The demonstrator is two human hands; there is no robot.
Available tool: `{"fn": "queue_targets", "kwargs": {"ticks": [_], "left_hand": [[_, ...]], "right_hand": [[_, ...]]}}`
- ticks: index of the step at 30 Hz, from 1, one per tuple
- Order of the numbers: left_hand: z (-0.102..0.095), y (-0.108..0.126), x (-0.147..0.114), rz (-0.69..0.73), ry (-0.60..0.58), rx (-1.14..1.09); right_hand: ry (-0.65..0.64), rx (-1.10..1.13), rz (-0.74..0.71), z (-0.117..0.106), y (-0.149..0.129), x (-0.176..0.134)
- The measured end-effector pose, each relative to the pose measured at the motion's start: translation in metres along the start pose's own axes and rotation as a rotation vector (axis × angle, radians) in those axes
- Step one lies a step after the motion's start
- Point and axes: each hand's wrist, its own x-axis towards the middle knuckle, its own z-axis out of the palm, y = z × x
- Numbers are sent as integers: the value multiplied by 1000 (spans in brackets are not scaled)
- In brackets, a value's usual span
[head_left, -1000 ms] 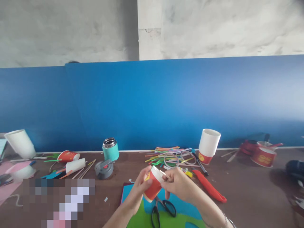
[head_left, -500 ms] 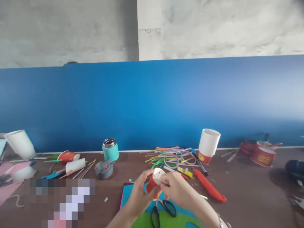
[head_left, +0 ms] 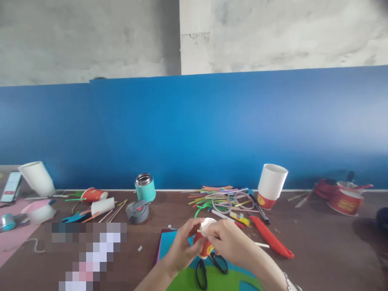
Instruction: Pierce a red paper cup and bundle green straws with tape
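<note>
My left hand point(head_left: 185, 247) is wrapped round a red paper cup point(head_left: 206, 249) with a yellow print, its white open mouth tilted up. Pinched in the fingers of my right hand point(head_left: 226, 237) is a thin wooden stick point(head_left: 205, 233), which points left across the front of the cup's mouth. Whether the stick touches the cup I cannot tell. Just below the cup lie black-handled scissors point(head_left: 202, 275), their blades largely hidden, on blue and green sheets point(head_left: 184, 281).
Behind my hands lies a heap of coloured pipe cleaners point(head_left: 209, 198), beside a stack of white paper cups point(head_left: 273, 182). A red pouch point(head_left: 273, 238) lies at the right. Further left stand a turquoise flask point(head_left: 145, 188) and its grey lid point(head_left: 138, 212). A blue partition point(head_left: 194, 129) closes off the back.
The stick, which reached toward the inside of the cup, now lies across the front of its mouth pointing left. Both hands stay on their things; the whole view has shifted slightly.
</note>
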Motion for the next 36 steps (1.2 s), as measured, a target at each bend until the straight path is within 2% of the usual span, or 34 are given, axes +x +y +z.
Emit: {"fn": "queue_targets", "kwargs": {"ticks": [17,22,28,32,36], "left_hand": [[-1,-9,0,27,-13,-13],[-2,-10,0,26,-12,-24],[-10,-11,2,20,121,-228],[-10,-15,4,-34,161,-109],[-7,-19,4,-89,225,-39]], "right_hand": [[-45,-11,-10,1,2,1],[-24,-55,-6,1,2,1],[80,-117,14,-12,-1,2],[103,-22,-73,-15,-2,2],[131,160,-16,-13,-3,2]]}}
